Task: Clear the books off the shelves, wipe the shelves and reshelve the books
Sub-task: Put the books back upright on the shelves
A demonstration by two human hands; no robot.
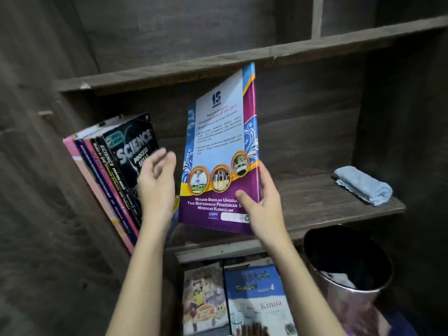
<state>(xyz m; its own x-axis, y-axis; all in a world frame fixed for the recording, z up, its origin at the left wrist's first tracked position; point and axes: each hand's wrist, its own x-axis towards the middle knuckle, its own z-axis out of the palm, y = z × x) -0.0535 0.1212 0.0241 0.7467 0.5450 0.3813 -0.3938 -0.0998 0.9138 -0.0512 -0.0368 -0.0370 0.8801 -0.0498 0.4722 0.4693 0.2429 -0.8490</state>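
Observation:
My right hand [260, 204] grips a purple and blue book [218, 146] by its lower right edge, thumb across the back cover. The book stands upright, tilted slightly left, in front of the dark wooden shelf [327, 197]. My left hand [157, 185] hovers with fingers relaxed between that book and a leaning row of books [109, 170], whose front one is a black Science Process Skills book [134, 149]. A folded light blue cloth [363, 185] lies on the right end of the same shelf.
Below the shelf, several books [237, 299] lie stacked flat. A round metal bin [346, 275] stands at the lower right. The upper shelf board [218, 66] runs just above the held book's top corner. Dark wooden walls close in on both sides.

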